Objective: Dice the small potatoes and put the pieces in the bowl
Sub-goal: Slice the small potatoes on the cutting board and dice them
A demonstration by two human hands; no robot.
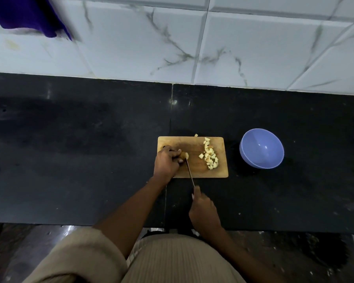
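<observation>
So you've got your left hand curled down on a small potato at the left side of the wooden cutting board, fingers bunched over it and pinning it in place, just left of the frame's center. Your right hand is lower down, below the board's bottom edge, wrapped tight around the handle of a knife with the index finger stretched along the top; the thin blade runs up and to the left across the board and its tip meets the potato right beside your left fingertips. On the right half of the board there's a loose pile of pale diced pieces, running in a rough column from the top edge down toward the lower right, and one stray cube sits just off the board's top edge on the black countertop. The bowl, a light blue-purple one, sits on the counter just to the right of the board, not touching it, tipped a bit toward you, and nothing shows inside it. White marble-look wall tiles fill the top of the frame, with a purple cloth hanging in the upper left corner and something whitish, too cut off to identify, at the right edge
</observation>
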